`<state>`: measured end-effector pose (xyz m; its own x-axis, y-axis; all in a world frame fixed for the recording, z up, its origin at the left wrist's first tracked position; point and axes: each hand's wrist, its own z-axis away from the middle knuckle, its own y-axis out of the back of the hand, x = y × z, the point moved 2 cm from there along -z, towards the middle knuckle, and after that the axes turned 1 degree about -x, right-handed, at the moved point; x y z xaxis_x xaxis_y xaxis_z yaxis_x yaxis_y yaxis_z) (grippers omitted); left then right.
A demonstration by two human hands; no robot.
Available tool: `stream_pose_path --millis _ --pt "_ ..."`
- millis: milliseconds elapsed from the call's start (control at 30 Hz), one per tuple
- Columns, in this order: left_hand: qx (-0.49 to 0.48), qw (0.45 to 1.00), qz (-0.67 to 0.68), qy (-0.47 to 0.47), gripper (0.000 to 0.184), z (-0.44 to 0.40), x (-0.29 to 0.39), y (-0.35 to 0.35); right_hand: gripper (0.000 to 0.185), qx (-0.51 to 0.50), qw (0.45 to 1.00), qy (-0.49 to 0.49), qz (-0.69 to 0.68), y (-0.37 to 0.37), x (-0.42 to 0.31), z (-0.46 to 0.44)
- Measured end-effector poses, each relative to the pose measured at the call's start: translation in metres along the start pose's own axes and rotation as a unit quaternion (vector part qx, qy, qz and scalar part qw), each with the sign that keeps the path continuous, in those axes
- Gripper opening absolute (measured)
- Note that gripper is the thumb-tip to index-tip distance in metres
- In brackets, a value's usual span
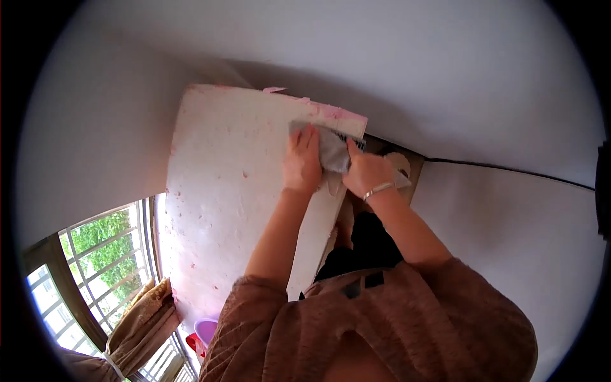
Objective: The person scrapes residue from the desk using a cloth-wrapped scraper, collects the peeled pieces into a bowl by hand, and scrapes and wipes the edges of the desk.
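Observation:
A soft grey cloth (334, 153) with black print near its upper right lies creased on a worn white tabletop (235, 146), close to the board's right edge. On the cloth's left end rests my left hand (302, 159), its fingers stretched out flat and pointing away from me. My right hand (370, 170), wearing a bracelet (379, 190), grips the right part of the cloth with the index finger extended along it. A grey end of the cloth shows past that hand, over the board's edge. What lies under the cloth is hidden.
Pink peeling strips (331, 112) line the far edge of the board. Walls stand behind and to the right, with a dark skirting line (496, 172). A barred window (105, 248) and brown curtain (146, 325) are at left. A purple basin (205, 330) sits lower left.

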<state>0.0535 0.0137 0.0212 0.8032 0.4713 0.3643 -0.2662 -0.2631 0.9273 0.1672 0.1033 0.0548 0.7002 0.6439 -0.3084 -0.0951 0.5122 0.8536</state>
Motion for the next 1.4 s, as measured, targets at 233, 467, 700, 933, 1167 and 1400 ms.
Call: stream_pose_path --millis 233,467,700,933,1167,1400 --pt "0.053 0.998 0.029 0.011 0.042 -0.019 -0.009 -0.003 0.058 0.01 1.0 0.018 -0.01 0.01 -0.004 -0.033" --pt "0.063 0.998 0.008 -0.007 0.04 -0.025 -0.01 -0.011 0.055 0.004 0.999 0.032 -0.003 0.011 0.003 -0.038" --pt "0.026 1.0 -0.001 0.016 0.038 -0.014 0.0 -0.005 0.057 -0.015 0.999 0.027 -0.014 0.01 0.005 -0.02" --pt "0.021 1.0 0.0 0.019 0.04 -0.012 -0.001 -0.003 0.057 -0.03 0.999 0.019 -0.011 0.018 0.002 -0.016" --pt "-0.033 0.998 -0.012 0.051 0.041 -0.043 0.0 -0.002 0.056 0.011 1.0 0.022 -0.005 0.013 0.011 -0.05" --pt "0.0 1.0 -0.018 0.004 0.04 -0.026 0.021 0.007 0.06 -0.023 0.999 0.018 -0.014 0.021 0.021 -0.022"
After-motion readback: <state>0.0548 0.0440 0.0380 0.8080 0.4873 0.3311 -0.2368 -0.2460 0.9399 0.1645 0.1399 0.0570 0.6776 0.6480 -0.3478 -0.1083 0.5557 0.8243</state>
